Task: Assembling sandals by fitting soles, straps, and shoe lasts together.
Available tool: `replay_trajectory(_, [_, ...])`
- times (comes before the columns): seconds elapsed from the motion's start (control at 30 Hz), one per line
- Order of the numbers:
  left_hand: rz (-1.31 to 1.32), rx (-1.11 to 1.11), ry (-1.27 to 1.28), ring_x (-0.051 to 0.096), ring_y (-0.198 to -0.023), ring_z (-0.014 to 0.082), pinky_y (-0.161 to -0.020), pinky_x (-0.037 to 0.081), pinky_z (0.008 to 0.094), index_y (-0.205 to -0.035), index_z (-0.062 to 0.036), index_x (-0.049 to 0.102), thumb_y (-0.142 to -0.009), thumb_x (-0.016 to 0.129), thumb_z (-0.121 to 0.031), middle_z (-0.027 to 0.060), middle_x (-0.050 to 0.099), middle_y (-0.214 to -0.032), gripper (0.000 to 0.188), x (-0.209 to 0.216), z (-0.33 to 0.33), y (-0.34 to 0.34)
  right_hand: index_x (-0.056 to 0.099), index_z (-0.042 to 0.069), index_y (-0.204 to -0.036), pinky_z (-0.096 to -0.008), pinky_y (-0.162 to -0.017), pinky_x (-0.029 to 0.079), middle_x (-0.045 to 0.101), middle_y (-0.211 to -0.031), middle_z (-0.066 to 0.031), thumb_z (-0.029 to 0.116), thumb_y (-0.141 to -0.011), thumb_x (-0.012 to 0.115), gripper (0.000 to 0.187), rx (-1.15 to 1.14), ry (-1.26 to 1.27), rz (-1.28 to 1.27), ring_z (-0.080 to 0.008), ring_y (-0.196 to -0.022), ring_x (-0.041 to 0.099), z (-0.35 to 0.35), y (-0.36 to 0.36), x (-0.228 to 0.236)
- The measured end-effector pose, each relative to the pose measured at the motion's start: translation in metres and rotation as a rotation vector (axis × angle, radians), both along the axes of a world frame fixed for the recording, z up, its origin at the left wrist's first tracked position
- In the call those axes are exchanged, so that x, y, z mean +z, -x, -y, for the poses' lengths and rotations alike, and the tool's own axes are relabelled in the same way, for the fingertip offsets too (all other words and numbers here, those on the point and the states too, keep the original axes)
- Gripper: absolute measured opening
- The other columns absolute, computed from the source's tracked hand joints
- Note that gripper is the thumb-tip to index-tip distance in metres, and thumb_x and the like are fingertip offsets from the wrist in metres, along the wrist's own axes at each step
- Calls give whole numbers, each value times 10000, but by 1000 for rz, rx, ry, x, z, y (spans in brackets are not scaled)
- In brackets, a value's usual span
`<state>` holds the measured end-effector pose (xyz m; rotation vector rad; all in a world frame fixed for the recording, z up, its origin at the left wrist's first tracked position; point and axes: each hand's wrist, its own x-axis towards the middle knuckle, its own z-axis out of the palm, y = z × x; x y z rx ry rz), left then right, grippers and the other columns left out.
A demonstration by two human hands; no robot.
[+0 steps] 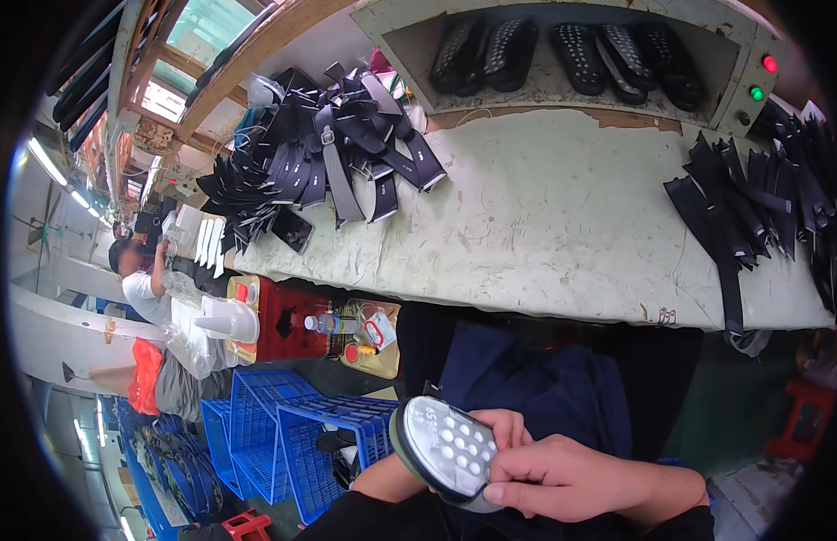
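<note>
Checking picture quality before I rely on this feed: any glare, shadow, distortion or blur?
Head view: fisheye distortion bows the front edge of the table, and black fills the corners; ceiling lamps glare white at left; deep shadow lies under the table; the white-dotted sole looks fairly sharp.

A shoe workshop is indicated by black straps (288,176) heaped on the counter (545,207) and studded soles (578,59) set in a cabinet (748,70).

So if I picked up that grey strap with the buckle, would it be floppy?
The grey strap would probably flop, since it looks long and thin. Its buckle might make that part sag more. It could snag too, because it lies among overlapping black straps.
</note>
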<state>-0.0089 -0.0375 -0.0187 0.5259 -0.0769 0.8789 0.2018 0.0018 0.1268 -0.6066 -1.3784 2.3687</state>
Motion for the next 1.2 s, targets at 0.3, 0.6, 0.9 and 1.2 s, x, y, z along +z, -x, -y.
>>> replay_trajectory(0.3, [-86, 160, 207, 600, -1043, 233, -961, 473, 341, -966, -69, 549, -825, 805, -156, 71, 577, -983, 305, -6, 36, -9, 594, 26, -676, -266, -569, 438, 603, -651, 6, 270, -882, 813, 387, 226, -24, 312, -86, -605, 575, -23, -6, -5])
replay_trajectory(0.6, [-306, 46, 150, 607, -1080, 197, -945, 494, 352, -1109, -76, 571, -971, 586, -525, 83, 610, -1130, 470, 24, -9, 4, 682, 33, -812, -343, -633, 516, 686, -781, -71, 521, -741, 845, 520, -83, -254, 609, -260, -598, 617, -13, 11, -88])
replay_trajectory(0.9, [-749, -119, 520, 408, -1414, 241, -1164, 372, 396, -1574, -42, 247, -1076, 386, -495, 119, 399, -1538, 688, 89, -16, -31, 635, 40, -1108, -331, -638, 511, 649, -868, -102, 389, -790, 787, 497, -811, -1031, 627, -243, -658, 615, -53, 11, 21])
replay_trajectory(1.2, [-865, -6, 91, 343, -1456, 253, -1195, 301, 383, -1569, -10, 207, -1098, 297, -473, 168, 386, -1544, 667, 76, -7, -52, 682, 20, -955, -371, -642, 512, 652, -803, -149, 218, -802, 759, 262, -638, -991, 945, -312, -693, 640, -49, 1, 7])
